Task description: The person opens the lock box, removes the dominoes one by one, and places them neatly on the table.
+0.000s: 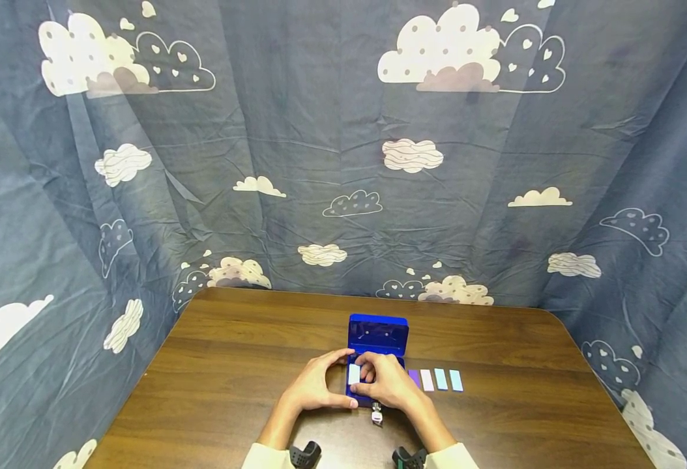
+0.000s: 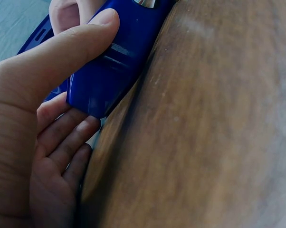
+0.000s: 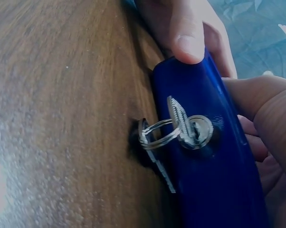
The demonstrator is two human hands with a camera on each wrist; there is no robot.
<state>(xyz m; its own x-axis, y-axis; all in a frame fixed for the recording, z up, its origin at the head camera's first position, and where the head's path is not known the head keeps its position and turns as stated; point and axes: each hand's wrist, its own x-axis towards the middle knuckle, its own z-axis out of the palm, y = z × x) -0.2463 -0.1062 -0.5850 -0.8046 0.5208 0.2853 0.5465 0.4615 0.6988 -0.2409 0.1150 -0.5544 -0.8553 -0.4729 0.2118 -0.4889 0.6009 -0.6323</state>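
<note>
A blue metal cash box (image 1: 378,335) stands on the table with its lid raised. My left hand (image 1: 314,387) holds the box at its left end, the thumb (image 2: 93,35) on the front wall and the fingers spread to the far side. Over the box's inside, my right hand (image 1: 389,383) pinches a pale blue rectangular block (image 1: 354,374) between thumb and fingers. A lock with a key (image 3: 180,126) in it sits in the front wall, and a second key (image 3: 159,166) hangs from the ring. The right hand hides most of the box's inside.
Right of the box, a purple block (image 1: 414,376), a whitish block (image 1: 427,380) and two light blue blocks (image 1: 440,379) lie in a row on the wooden table (image 1: 249,339). A dark cloud-patterned curtain (image 1: 296,163) hangs behind the table.
</note>
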